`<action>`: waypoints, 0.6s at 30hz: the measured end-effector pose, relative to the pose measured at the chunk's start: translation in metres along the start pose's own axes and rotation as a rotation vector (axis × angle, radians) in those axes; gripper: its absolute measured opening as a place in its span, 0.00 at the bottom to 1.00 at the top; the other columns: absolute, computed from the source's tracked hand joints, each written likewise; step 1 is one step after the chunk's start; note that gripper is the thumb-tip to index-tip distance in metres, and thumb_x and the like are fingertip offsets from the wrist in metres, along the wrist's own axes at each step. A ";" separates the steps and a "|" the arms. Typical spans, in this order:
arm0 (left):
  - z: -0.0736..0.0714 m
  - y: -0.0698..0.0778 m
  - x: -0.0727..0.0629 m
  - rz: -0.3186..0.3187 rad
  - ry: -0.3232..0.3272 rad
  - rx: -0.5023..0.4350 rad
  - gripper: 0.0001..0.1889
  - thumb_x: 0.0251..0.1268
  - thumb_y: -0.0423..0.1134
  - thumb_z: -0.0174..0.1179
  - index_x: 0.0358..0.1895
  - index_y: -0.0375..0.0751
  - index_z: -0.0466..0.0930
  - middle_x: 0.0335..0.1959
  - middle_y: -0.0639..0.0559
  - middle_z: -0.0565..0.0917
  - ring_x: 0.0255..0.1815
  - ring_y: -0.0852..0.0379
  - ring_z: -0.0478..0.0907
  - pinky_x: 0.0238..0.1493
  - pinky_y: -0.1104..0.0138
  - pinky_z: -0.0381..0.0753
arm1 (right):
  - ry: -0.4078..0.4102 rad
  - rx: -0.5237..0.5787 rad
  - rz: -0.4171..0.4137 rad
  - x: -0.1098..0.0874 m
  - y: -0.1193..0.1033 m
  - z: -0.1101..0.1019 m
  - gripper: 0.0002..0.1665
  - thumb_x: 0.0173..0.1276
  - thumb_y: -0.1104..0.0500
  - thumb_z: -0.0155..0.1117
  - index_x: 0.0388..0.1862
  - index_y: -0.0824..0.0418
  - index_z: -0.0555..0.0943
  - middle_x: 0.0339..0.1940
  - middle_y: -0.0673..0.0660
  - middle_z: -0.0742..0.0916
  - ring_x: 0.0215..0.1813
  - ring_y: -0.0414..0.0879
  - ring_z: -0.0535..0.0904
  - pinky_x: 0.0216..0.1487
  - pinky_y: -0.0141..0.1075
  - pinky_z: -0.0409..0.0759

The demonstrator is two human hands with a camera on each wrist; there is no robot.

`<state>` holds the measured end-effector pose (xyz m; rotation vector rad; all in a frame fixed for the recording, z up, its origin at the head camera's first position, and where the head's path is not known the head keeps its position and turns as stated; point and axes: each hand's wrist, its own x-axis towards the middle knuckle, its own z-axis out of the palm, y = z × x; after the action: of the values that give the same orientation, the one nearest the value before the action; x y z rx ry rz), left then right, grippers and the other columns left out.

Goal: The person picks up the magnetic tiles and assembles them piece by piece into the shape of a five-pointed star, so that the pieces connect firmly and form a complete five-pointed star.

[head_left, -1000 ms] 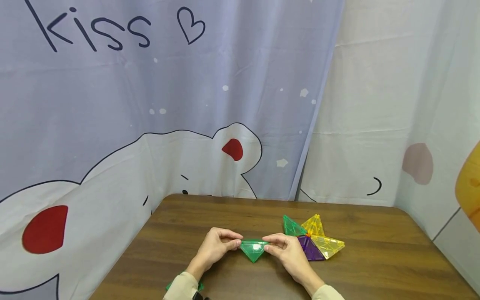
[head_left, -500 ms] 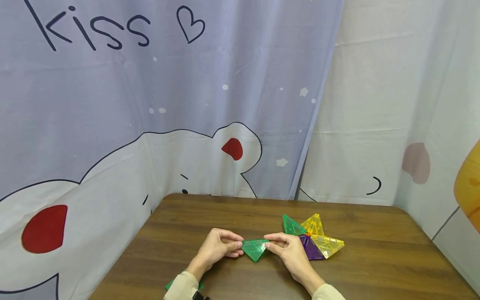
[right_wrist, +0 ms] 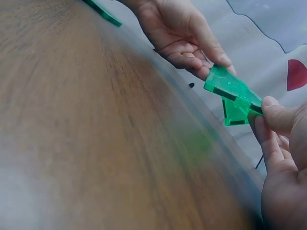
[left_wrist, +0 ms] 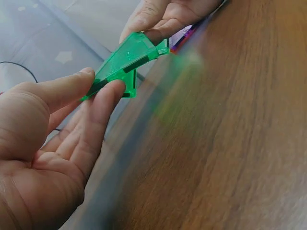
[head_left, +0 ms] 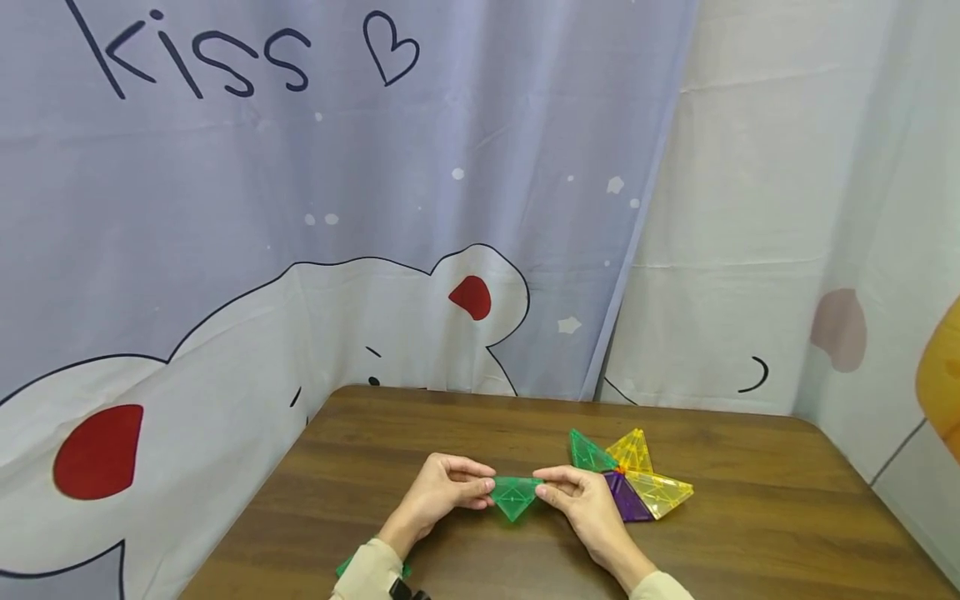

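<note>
Both hands hold a pair of see-through green triangular magnetic tiles (head_left: 513, 500) above the table, one corner pointing down in the head view. My left hand (head_left: 441, 493) pinches one end between thumb and fingers. At the other end my right hand (head_left: 583, 507) pinches it the same way. From the wrists, one green tile (left_wrist: 127, 55) lies slanted on top, and a second green tile (right_wrist: 235, 115) hangs at an angle beneath it. Dark strips show along their edges. Fingertips cover the outer corners.
Right of the hands lies a star-like cluster of triangular tiles: green (head_left: 589, 452), yellow (head_left: 632, 451), pale yellow (head_left: 662, 494) and purple (head_left: 628, 499). Another green piece (head_left: 343, 567) is partly hidden by the left sleeve. Curtains (head_left: 480, 200) hang behind the wooden table (head_left: 750, 500).
The green tiles have turned slightly between the hands, and the bright glare on their face has faded. Both hands keep their pinch. The star-like cluster stays as it was.
</note>
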<state>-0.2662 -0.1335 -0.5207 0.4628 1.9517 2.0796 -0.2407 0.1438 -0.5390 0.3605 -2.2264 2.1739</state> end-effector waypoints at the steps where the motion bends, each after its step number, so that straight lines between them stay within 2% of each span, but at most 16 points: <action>1: 0.001 0.000 0.000 0.001 0.001 -0.002 0.21 0.72 0.27 0.75 0.60 0.14 0.83 0.42 0.32 0.93 0.35 0.51 0.94 0.42 0.63 0.93 | 0.002 0.001 -0.001 -0.001 0.000 0.000 0.22 0.73 0.64 0.79 0.61 0.75 0.87 0.55 0.67 0.93 0.51 0.42 0.92 0.55 0.31 0.88; 6: 0.005 0.001 0.003 0.021 0.010 -0.029 0.22 0.71 0.26 0.75 0.61 0.12 0.82 0.44 0.32 0.93 0.36 0.50 0.95 0.44 0.63 0.93 | -0.016 -0.040 -0.054 -0.001 -0.003 -0.008 0.25 0.74 0.62 0.79 0.65 0.74 0.86 0.56 0.68 0.92 0.52 0.43 0.91 0.56 0.31 0.88; 10: 0.011 0.000 0.008 0.047 0.023 -0.056 0.22 0.71 0.25 0.74 0.61 0.11 0.81 0.46 0.32 0.93 0.37 0.50 0.95 0.45 0.62 0.93 | -0.019 -0.095 -0.140 0.001 -0.011 -0.021 0.24 0.76 0.62 0.78 0.66 0.72 0.86 0.61 0.72 0.89 0.53 0.44 0.91 0.58 0.31 0.88; 14: 0.021 -0.002 0.012 0.067 0.053 -0.083 0.22 0.70 0.23 0.74 0.61 0.10 0.81 0.45 0.32 0.93 0.37 0.50 0.95 0.46 0.62 0.93 | 0.068 -0.148 -0.214 0.005 -0.028 -0.039 0.16 0.80 0.61 0.74 0.61 0.69 0.88 0.55 0.72 0.91 0.49 0.48 0.92 0.55 0.32 0.89; 18: 0.034 -0.005 0.017 0.082 0.066 -0.085 0.21 0.69 0.22 0.74 0.60 0.12 0.82 0.44 0.32 0.93 0.36 0.51 0.95 0.45 0.62 0.93 | 0.183 -0.167 -0.277 0.008 -0.047 -0.070 0.15 0.85 0.62 0.68 0.58 0.73 0.88 0.43 0.65 0.94 0.43 0.48 0.93 0.49 0.36 0.91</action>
<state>-0.2680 -0.0951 -0.5230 0.4691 1.9004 2.2457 -0.2506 0.2110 -0.4885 0.4178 -2.0972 1.7946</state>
